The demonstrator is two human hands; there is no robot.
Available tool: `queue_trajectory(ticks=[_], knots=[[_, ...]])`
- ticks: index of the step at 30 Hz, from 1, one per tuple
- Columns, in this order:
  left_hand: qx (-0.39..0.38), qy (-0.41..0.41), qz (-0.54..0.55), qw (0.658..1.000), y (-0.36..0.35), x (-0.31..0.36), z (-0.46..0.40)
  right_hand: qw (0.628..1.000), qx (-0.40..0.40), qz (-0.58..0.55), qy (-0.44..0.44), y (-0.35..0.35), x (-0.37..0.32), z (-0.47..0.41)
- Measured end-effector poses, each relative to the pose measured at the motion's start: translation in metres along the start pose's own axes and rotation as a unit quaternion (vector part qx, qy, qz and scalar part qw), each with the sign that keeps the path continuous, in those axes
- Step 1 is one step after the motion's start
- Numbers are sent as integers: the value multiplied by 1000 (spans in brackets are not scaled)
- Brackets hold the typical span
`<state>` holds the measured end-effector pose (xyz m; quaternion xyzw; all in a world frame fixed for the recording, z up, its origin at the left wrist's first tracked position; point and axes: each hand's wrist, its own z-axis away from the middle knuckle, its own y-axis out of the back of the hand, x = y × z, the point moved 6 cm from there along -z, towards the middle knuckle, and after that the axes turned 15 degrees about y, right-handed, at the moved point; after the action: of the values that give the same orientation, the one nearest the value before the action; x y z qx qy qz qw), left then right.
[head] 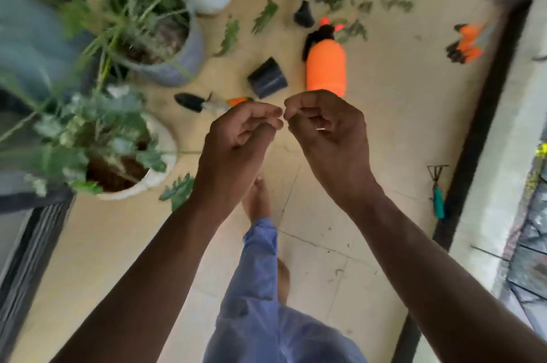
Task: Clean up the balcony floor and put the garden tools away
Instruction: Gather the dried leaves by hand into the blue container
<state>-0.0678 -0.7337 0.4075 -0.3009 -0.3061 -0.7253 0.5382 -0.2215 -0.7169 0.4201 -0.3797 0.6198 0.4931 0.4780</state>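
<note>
Currently floor (370,131) is carrying scattered tools: orange sprayer (325,69) lying centre, trowel (204,102) left of it, hand rake (437,191) sitting by the right wall. Left hand (236,140) and right hand (328,131) are hovering fingertips together, loosely curled; pinched item, cannot tell.

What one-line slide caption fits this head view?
Both hands, left and right, meet fingertip to fingertip above a tiled floor littered with an orange sprayer, trowel and leaves.
</note>
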Motion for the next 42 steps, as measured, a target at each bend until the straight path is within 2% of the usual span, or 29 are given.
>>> queue_trajectory(ticks=[8, 15, 24, 31, 38, 42], knots=[[-83, -6, -61, 995, -75, 89, -91, 994, 102, 10, -41, 78, 21, -77], [-127, 7, -127, 984, -178, 112, -145, 982, 159, 67, -81, 162, 85, -103], [-116, 52, -134, 983, -298, 143, -180, 982, 140, 64, -114, 286, 125, -158], [-94, 65, -85, 990, -363, 207, -209, 986, 92, 108, -85, 370, 117, -239], [-79, 42, -80, 993, -386, 272, -265, 989, 24, 143, -31, 409, 117, -345], [-48, 49, -66, 995, -384, 309, -310, 986, 4, 164, -31, 423, 121, -402]])
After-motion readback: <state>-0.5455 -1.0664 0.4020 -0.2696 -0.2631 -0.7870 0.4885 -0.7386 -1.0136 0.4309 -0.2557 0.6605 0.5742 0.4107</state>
